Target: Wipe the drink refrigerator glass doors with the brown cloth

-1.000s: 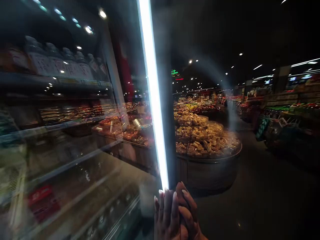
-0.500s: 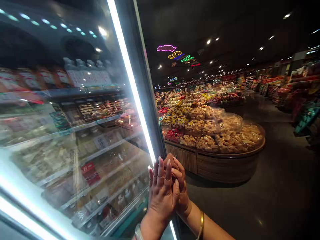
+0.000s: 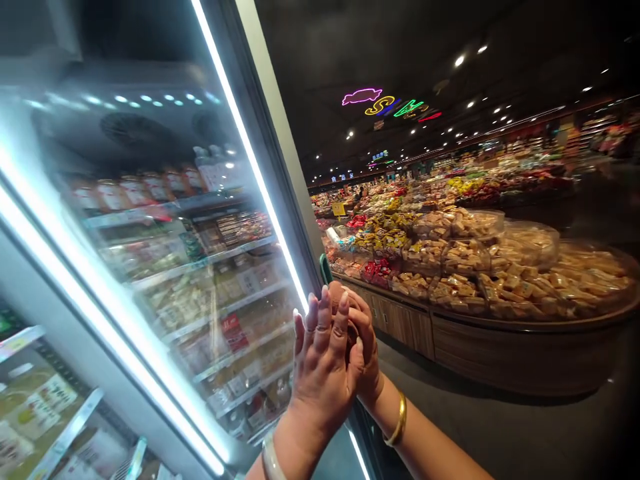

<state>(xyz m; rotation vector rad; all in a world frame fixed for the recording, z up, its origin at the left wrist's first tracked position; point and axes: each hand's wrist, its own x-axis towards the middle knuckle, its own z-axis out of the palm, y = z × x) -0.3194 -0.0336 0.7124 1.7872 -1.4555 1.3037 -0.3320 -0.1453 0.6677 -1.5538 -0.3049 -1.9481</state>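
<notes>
Both hands meet at the glass freezer door point(image 3: 200, 267) edge: left hand point(image 3: 323, 373) flat, fingers straight, holding nothing; right hand point(image 3: 363, 347) apparently curled round its handle.

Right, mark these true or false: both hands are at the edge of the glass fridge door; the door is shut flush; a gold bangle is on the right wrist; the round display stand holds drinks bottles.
1. Both hands at the door edge: true. The left hand and right hand overlap at the edge of the glass door.
2. Door shut flush: false. It stands swung open.
3. Gold bangle on the right wrist: true.
4. Round display stand holds bottles: false. It holds packaged snacks.
</notes>
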